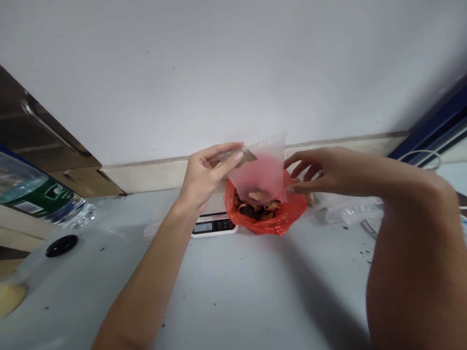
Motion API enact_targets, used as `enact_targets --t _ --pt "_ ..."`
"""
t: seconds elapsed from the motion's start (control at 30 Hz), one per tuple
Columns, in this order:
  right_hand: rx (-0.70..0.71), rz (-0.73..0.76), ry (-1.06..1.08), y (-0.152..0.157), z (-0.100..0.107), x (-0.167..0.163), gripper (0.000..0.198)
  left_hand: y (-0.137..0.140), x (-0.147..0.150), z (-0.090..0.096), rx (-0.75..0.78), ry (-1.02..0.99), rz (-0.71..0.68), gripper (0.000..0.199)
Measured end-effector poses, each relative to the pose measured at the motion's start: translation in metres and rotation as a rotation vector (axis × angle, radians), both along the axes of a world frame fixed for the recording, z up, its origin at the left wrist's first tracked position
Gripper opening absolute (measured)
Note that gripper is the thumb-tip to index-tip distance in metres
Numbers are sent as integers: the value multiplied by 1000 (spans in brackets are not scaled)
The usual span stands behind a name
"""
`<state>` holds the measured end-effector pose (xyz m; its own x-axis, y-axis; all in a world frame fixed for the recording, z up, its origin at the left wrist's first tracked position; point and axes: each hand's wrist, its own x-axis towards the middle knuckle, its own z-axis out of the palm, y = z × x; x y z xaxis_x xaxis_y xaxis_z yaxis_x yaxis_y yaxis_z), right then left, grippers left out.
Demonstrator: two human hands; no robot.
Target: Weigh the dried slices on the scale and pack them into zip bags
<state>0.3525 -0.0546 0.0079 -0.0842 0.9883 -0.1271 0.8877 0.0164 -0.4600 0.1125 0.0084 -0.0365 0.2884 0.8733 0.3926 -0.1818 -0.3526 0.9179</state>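
Observation:
My left hand (209, 170) pinches the left side of a translucent plastic bag (268, 163) between thumb and fingers. A small dark brown piece (248, 156) shows at the thumb tip; whether it is inside the bag I cannot tell. My right hand (310, 170) is at the bag's right edge, fingers bent around it, the tips partly hidden. A pale tan piece (258, 195) shows at the bag's lower end. Directly below is an open red plastic bag (288, 214) of dark and tan dried pieces (255, 210). It overlaps a white digital kitchen scale (215, 226).
A clear bottle with a green label (47, 194) stands at left, near a black round object (62, 245) and a yellowish item (10, 297). Clear plastic bags (357, 209) lie right, by a white cable (425, 153). The wall (233, 73) rises behind the table (226, 291).

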Motion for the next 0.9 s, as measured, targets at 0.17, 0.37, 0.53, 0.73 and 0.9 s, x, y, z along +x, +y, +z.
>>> enact_targets --t 0.17,0.37,0.53,0.73,0.9 --pt "69 48 -60 9 -6 -6 37 -3 1 3 150 79 64 11" --pt "209 143 -5 18 -13 -15 22 -6 4 4 393 11 222 4" --pt "311 169 295 18 -12 -19 39 3 -8 9 477 12 390 12" --pt "284 114 438 15 -9 -23 45 12 -30 14 409 156 346 23" --pt "313 98 530 19 -16 -30 42 13 -34 14 315 162 316 8"
